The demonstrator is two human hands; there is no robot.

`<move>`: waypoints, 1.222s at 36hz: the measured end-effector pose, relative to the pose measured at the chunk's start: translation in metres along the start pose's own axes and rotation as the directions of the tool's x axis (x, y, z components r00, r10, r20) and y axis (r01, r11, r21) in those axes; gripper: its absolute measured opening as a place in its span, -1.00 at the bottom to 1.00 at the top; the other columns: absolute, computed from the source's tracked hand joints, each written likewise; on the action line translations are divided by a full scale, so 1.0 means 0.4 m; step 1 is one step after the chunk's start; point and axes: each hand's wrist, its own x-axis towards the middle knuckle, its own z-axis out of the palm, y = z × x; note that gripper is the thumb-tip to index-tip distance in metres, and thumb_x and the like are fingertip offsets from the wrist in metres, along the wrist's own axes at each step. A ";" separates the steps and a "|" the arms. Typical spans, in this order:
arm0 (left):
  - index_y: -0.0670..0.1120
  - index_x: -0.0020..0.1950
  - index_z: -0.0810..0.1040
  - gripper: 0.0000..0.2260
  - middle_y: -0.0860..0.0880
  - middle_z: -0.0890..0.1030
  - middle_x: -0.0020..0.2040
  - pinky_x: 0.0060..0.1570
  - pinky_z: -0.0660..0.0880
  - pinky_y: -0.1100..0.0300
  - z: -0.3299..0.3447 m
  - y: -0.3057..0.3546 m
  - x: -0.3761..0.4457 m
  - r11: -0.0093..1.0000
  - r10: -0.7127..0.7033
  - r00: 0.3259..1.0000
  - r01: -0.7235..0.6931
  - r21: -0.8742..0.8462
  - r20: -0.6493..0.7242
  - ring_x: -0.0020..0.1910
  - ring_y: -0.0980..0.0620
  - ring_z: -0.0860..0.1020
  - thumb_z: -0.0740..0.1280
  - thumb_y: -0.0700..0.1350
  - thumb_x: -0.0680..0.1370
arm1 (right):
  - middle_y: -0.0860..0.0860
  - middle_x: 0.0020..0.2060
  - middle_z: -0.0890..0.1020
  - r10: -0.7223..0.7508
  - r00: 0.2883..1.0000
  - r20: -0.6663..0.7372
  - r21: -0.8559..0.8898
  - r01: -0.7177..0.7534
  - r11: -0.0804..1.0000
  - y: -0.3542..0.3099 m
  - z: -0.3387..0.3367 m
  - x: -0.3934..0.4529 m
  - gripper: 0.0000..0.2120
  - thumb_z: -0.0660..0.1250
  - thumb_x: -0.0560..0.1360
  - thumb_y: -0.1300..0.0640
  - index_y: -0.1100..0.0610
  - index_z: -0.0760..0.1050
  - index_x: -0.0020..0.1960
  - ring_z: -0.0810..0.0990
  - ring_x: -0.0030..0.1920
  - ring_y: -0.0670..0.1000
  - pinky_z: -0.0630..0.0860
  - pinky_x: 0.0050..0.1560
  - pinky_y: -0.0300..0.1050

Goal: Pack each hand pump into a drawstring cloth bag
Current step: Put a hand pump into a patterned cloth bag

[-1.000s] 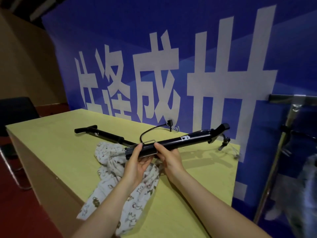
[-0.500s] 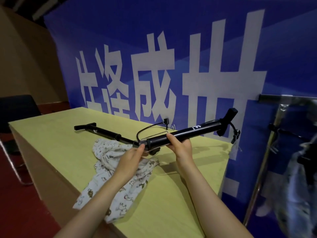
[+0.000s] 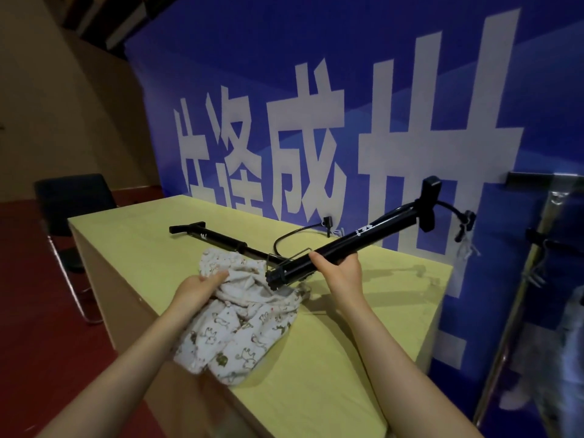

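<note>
Two hand pumps showed in the frame, before a large blue backdrop (image 3: 347, 58) with white characters filling the upper right. Below it a yellow bench (image 3: 316, 358) ran from centre to lower right, and a dark chair (image 3: 72, 203) stood at the left edge. One held pump (image 3: 357, 241) slanted from the middle of the frame up toward the right, its handle end high against the backdrop and its base end low, just at the mouth of the cloth bag (image 3: 240, 317). That printed white bag lay bunched on the bench at centre. A second pump (image 3: 221, 241) lay flat on the bench behind the bag. Her right hand (image 3: 341, 276) had its fingers curled round the held pump's barrel. Her left hand (image 3: 199, 289) gripped the bag's gathered rim, fingers pinching the cloth.
</note>
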 end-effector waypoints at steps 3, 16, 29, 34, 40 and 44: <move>-0.15 -0.28 0.54 -0.57 -0.33 0.59 -0.27 -0.28 0.48 0.04 0.006 0.009 -0.010 0.998 0.070 0.997 -0.070 0.002 -0.045 -0.32 -0.20 0.60 0.35 0.22 0.49 | -0.13 -0.15 0.58 -0.024 0.998 0.054 -0.040 0.026 0.999 -0.011 0.008 -0.016 -0.69 0.51 0.41 0.10 0.05 0.41 0.00 0.54 -0.14 -0.21 0.38 -0.26 -0.39; -0.21 0.05 0.63 -0.72 -0.22 0.68 -0.12 -0.08 0.54 0.07 0.004 0.177 -0.068 0.745 0.113 0.989 -0.019 -0.666 0.099 -0.13 -0.14 0.65 0.34 0.00 0.57 | -0.12 -0.10 0.60 -0.076 0.995 0.056 -0.046 0.079 0.996 -0.008 0.029 -0.038 -0.60 0.53 0.39 0.09 0.09 0.40 0.11 0.57 -0.08 -0.22 0.46 -0.17 -0.40; -0.19 0.20 0.58 -0.61 -0.20 0.67 0.07 0.31 0.42 -0.04 0.028 0.239 -0.093 0.710 0.124 0.955 0.105 -0.697 0.270 0.14 -0.15 0.61 0.19 0.09 0.63 | 0.04 -0.06 0.63 -0.083 0.993 0.082 0.169 0.068 0.983 -0.028 0.009 -0.050 -0.63 0.50 0.42 0.17 0.18 0.44 0.14 0.63 -0.05 -0.07 0.51 -0.28 -0.41; -0.20 0.22 0.57 -0.61 -0.21 0.66 0.12 0.24 0.45 0.01 0.033 0.276 -0.113 0.573 0.192 0.914 0.191 -0.797 0.358 0.13 -0.12 0.60 0.16 0.05 0.64 | -0.02 -0.04 0.64 -0.094 0.988 0.124 0.096 0.082 0.992 -0.014 0.027 -0.054 -0.57 0.54 0.38 0.11 0.12 0.43 0.16 0.63 0.01 -0.09 0.57 -0.04 -0.29; -0.16 0.19 0.59 -0.63 -0.18 0.66 0.13 0.16 0.48 0.03 0.055 0.309 -0.124 0.437 0.243 0.922 0.174 -0.882 0.302 0.09 -0.07 0.64 0.15 0.06 0.64 | -0.07 0.00 0.63 -0.141 0.961 0.236 0.052 0.132 0.990 -0.018 0.028 -0.069 -0.48 0.54 0.38 0.08 0.11 0.40 0.24 0.62 0.01 -0.16 0.58 0.03 -0.23; -0.16 0.32 0.52 -0.57 -0.19 0.58 0.25 0.34 0.38 -0.04 0.063 0.326 -0.119 0.253 0.261 0.925 0.209 -0.945 0.275 0.26 -0.11 0.53 0.14 0.10 0.64 | -0.21 0.11 0.56 -0.175 0.939 0.297 0.029 0.174 0.984 -0.025 0.036 -0.093 -0.38 0.50 0.40 -0.04 -0.04 0.31 0.37 0.54 0.12 -0.27 0.51 0.11 -0.29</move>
